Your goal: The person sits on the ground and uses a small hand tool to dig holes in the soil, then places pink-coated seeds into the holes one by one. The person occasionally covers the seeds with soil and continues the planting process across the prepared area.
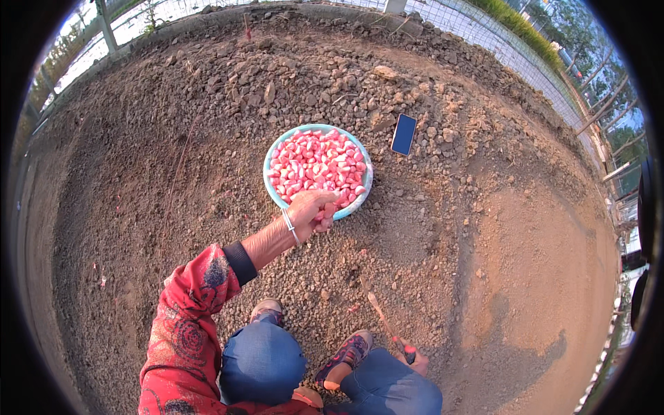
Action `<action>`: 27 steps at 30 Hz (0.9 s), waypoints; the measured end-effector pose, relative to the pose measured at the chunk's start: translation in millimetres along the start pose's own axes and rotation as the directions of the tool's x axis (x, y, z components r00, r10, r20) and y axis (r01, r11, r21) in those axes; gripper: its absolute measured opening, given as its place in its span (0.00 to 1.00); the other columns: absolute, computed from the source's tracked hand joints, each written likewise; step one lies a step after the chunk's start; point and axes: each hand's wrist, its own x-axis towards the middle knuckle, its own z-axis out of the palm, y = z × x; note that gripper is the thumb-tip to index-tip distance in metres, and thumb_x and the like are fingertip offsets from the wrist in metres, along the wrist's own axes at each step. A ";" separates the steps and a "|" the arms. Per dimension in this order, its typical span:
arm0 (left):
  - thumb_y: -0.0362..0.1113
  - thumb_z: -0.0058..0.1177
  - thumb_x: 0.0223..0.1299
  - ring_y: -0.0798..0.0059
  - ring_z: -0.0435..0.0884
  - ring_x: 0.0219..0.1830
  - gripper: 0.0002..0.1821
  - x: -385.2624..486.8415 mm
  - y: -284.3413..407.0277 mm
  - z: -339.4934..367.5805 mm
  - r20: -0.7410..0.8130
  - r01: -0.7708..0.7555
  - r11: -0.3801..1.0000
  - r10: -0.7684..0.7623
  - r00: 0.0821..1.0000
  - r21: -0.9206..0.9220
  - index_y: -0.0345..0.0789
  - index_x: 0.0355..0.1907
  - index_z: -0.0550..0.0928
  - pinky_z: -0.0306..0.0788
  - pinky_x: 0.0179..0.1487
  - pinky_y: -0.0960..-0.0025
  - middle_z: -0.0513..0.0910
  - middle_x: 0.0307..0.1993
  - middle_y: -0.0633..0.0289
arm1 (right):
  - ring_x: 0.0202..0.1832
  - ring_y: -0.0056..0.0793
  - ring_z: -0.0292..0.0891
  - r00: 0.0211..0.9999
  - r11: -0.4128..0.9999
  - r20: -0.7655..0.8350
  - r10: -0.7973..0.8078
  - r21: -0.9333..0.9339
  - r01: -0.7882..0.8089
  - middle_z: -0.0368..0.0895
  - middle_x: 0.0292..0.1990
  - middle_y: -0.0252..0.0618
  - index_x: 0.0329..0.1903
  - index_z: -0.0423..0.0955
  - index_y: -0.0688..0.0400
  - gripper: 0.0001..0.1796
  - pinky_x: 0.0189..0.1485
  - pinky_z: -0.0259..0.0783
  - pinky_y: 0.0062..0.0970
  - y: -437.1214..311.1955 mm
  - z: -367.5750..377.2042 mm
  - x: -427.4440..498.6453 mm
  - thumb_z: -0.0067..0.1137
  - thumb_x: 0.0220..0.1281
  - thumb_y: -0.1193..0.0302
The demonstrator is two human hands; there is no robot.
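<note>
A round pale turquoise basin [268, 182] stands on the loose soil before me, heaped with pink-coated cloves [316, 161] that look like garlic. My left hand [309, 210] is over its near rim, fingers curled and stained pink. Whether cloves are inside that curl is hidden by the hand. Low beside my right knee, my right hand [417, 363] grips the dark handle of a narrow hand tool [383, 317]. The tool's thin, soil-coloured end points up and left, close to the ground.
A smartphone [403, 134] lies on the clods right of the basin. Both my shoes [345, 358] are near the tool. Cloddy soil [311, 72] rises toward a concrete curb [207, 21] and wire fence [498, 46]. Smoother ground [539, 259] lies at right.
</note>
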 end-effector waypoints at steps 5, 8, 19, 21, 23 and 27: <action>0.32 0.56 0.62 0.75 0.75 0.22 0.07 -47.4 -150.8 -78.0 -0.180 0.474 0.880 -0.463 0.868 0.022 0.29 0.33 0.80 0.66 0.23 0.70 0.76 0.21 0.65 | 0.29 0.11 0.69 0.982 0.978 0.107 0.157 0.125 -0.170 0.79 0.33 0.26 0.55 0.79 0.64 0.18 0.32 0.68 0.17 -22.2 -19.5 6.7 0.58 0.61 0.77; 0.25 0.51 0.59 0.70 0.81 0.30 0.06 -46.0 -184.3 -104.9 -0.174 0.487 0.872 -0.488 0.856 -0.048 0.26 0.37 0.81 0.75 0.33 0.68 0.80 0.28 0.58 | 0.27 0.11 0.65 0.924 0.903 0.219 0.313 0.232 -0.361 0.76 0.32 0.25 0.54 0.77 0.65 0.18 0.30 0.66 0.17 -46.8 -22.6 21.7 0.58 0.61 0.76; 0.18 0.46 0.60 0.59 0.85 0.43 0.12 -9.0 -193.1 -87.2 0.072 0.424 0.903 -0.428 0.901 0.066 0.21 0.47 0.76 0.82 0.51 0.61 0.82 0.41 0.48 | 0.12 0.12 0.59 0.869 0.929 0.337 0.362 -0.055 -0.365 0.65 0.18 0.22 0.49 0.74 0.59 0.11 0.14 0.56 0.21 -124.7 0.3 80.1 0.52 0.65 0.72; 0.23 0.49 0.64 0.60 0.86 0.39 0.10 -5.4 -190.3 -78.3 0.063 0.414 0.904 -0.421 0.905 0.102 0.21 0.47 0.76 0.83 0.46 0.63 0.83 0.40 0.48 | 0.11 0.13 0.59 0.852 0.930 0.389 0.351 -0.040 -0.365 0.65 0.18 0.23 0.48 0.73 0.59 0.10 0.13 0.56 0.22 -138.5 -2.6 88.0 0.52 0.65 0.72; 0.27 0.51 0.67 0.60 0.87 0.36 0.10 -3.7 -191.9 -70.4 0.059 0.423 0.899 -0.431 0.900 0.111 0.22 0.46 0.77 0.84 0.42 0.63 0.83 0.38 0.48 | 0.11 0.13 0.58 0.828 0.908 0.393 0.400 -0.045 -0.417 0.65 0.18 0.22 0.47 0.73 0.59 0.10 0.13 0.56 0.22 -149.3 -8.7 88.7 0.53 0.65 0.72; 0.33 0.54 0.69 0.65 0.86 0.28 0.12 1.0 -204.6 -64.0 0.058 0.452 0.885 -0.460 0.886 0.110 0.26 0.47 0.79 0.83 0.33 0.68 0.84 0.33 0.51 | 0.12 0.12 0.59 0.831 0.908 0.368 0.418 -0.126 -0.400 0.65 0.18 0.23 0.46 0.74 0.60 0.09 0.14 0.56 0.23 -148.1 -3.2 90.5 0.53 0.65 0.72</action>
